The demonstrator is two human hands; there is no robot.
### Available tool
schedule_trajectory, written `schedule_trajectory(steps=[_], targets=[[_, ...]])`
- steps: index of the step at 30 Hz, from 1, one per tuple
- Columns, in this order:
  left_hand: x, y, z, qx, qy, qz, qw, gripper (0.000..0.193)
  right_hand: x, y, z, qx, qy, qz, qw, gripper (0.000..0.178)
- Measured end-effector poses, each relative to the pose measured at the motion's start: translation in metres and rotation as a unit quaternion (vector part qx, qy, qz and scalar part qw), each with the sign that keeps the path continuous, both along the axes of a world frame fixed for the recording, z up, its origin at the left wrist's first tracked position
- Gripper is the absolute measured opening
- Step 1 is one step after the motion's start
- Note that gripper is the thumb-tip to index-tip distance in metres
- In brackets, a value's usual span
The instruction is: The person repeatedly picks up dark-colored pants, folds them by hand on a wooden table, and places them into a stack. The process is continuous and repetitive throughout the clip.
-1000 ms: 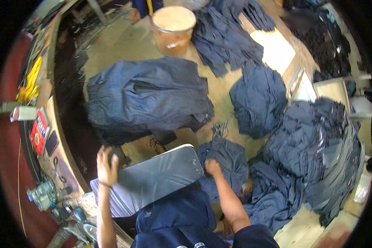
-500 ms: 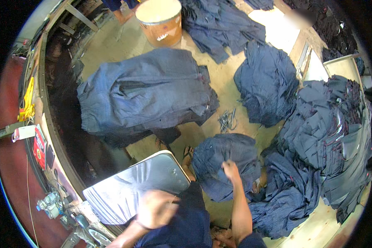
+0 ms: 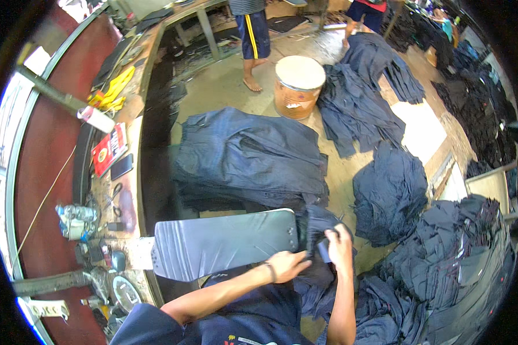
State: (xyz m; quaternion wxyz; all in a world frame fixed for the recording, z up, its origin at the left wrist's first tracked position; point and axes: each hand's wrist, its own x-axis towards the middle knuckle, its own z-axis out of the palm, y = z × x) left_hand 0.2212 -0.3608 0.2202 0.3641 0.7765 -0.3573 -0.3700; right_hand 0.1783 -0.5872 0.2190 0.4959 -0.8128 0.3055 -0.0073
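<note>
A dark navy garment [image 3: 319, 223] hangs bunched just off the right end of the long padded pressing board [image 3: 224, 241]. My right hand [image 3: 341, 250] is closed on the garment's upper edge, beside a small paler blue patch. From the left, my left hand [image 3: 289, 266] reaches across the board's near right corner, its fingers closed at the cloth's edge. The fingertips are partly hidden by the folds. Beyond the board lies a stack of dark trousers [image 3: 250, 149] with a gathered waist.
To the right are a round heap of dark cloth [image 3: 390, 192] and a larger stack of folded garments [image 3: 454, 247]. A brown drum [image 3: 296, 100] stands at the back near a person's bare legs [image 3: 252, 75]. The left ledge holds scissors [image 3: 117, 192], a phone [image 3: 121, 167] and bottles.
My right hand has raised a garment from the low heap to the board's end. My left hand has moved right to meet it. The view has tilted up, showing people at the back.
</note>
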Motion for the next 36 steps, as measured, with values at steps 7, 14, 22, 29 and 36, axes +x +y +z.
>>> schedule_trajectory(steps=[7,14,22,29,36], targets=[[-0.018,0.238,0.05,0.126,0.012,0.215,0.968,0.037,0.092,0.121,0.035,-0.079,0.025,0.157,0.984,0.053],[-0.015,0.383,0.057,0.254,0.013,0.357,0.899,0.042,0.169,0.321,0.017,0.008,-0.04,0.291,0.956,0.044],[0.034,0.366,-0.045,-0.289,0.576,0.352,0.678,0.044,0.093,0.301,0.058,0.143,-0.079,0.213,0.963,0.021],[0.103,0.213,-0.089,-0.41,0.459,0.137,0.776,0.033,0.002,0.206,0.061,-0.11,0.21,0.187,0.953,0.043],[0.064,0.182,-0.064,-0.42,0.678,0.191,0.572,0.033,-0.039,0.284,-0.02,-0.121,0.252,0.279,0.919,0.048]])
